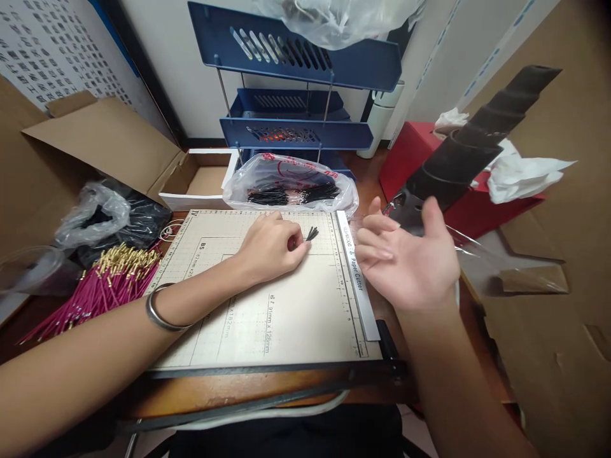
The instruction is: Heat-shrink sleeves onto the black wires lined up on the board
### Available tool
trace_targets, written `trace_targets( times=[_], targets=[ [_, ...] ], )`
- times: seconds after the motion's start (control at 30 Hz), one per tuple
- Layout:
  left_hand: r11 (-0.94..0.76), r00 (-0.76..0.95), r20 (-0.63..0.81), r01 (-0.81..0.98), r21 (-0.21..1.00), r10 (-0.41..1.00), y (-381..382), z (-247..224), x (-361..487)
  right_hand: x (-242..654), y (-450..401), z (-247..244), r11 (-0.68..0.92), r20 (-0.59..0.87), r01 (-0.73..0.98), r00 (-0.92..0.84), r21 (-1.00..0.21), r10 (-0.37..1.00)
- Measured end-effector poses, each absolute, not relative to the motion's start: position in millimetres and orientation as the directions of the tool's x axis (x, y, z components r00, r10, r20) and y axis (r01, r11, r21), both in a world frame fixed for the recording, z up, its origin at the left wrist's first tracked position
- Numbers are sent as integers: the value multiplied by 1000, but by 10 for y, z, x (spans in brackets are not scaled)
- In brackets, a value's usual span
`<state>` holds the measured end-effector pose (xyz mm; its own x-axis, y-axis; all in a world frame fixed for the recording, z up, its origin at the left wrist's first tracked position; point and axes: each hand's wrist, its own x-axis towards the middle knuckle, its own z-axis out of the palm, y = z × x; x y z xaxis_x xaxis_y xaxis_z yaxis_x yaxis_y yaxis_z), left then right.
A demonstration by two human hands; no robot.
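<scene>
My left hand (271,249) rests on the bed of a paper cutter (296,324), its fingers closed round a small bundle of thin black strands (312,234). The strands' ends poke out past my thumb toward the right; the rest is hidden in the hand. Just beyond the cutter's pale metal strip (357,273), my right hand (408,257) is raised palm up, thumb stretched out and fingers loosely bent, with nothing visible in it. Behind the cutter lies a clear plastic bag (291,168) with red print, holding many black strands (267,195).
Magenta wires (90,299) with gold tips lie at the left, near an open cardboard box (114,140). A blue tiered rack (296,130) stands behind. A dark stepped tube-like thing (453,159) slants up behind my right hand, before red tissue boxes (405,152).
</scene>
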<state>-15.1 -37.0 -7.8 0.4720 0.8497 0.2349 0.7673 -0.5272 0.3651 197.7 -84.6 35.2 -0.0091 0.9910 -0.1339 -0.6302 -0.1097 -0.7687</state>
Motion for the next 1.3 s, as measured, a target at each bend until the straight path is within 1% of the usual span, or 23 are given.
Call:
trace_targets(
  times=[0.03, 0.07, 0.1, 0.13, 0.17, 0.23, 0.3, 0.33, 0.43, 0.5, 0.73, 0.83, 1.0, 1.13, 1.3],
  targets=[
    [-522, 470, 226, 771, 365, 853, -396, -75, -135, 1936, -838, 350, -109, -103, -531, -41, -840, 994],
    [-517, 468, 219, 774, 365, 856, -418, -71, -123, 1904, -802, 335, -75, -63, -412, -43, -908, 997],
    [-512, 464, 215, 778, 365, 859, -437, -69, -114, 1882, -741, 306, 0, 3, -262, -13, -965, 1000],
    [-505, 458, 214, 781, 366, 863, -450, -67, -110, 1869, -659, 265, 83, 81, -100, 17, -992, 997],
    [-498, 449, 216, 785, 369, 867, -459, -67, -109, 1863, -568, 213, 142, 143, 45, 9, -989, 990],
    [-487, 432, 225, 787, 378, 873, -467, -68, -118, 1863, -395, 93, 236, 234, 251, -36, -939, 971],
    [-481, 424, 227, 785, 391, 877, -466, -72, -130, 1862, -284, -22, 292, 293, 410, -60, -864, 954],
    [-478, 423, 223, 783, 398, 878, -464, -75, -136, 1859, -260, -73, 291, 288, 455, -78, -842, 955],
    [-459, 412, 202, 787, 412, 888, -454, -80, -147, 1855, -274, -180, 251, 210, 487, -138, -837, 968],
    [-448, 404, 196, 793, 413, 894, -447, -83, -150, 1862, -301, -219, 244, 189, 479, -159, -843, 969],
    [-445, 405, 185, 799, 405, 895, -440, -84, -159, 1887, -295, -292, 260, 200, 499, -171, -827, 965],
    [-440, 398, 188, 802, 404, 898, -443, -80, -169, 1876, -298, -314, 257, 211, 513, -147, -819, 966],
    [-427, 373, 207, 799, 423, 904, -443, -83, -183, 1863, -304, -330, 252, 215, 520, -132, -816, 968],
    [-412, 364, 192, 804, 429, 911, -438, -87, -189, 1856, -310, -315, 238, 199, 546, -131, -803, 971],
    [-396, 355, 177, 804, 444, 918, -428, -84, -198, 1847, -317, -299, 261, 219, 524, -142, -810, 965]
  ],
)
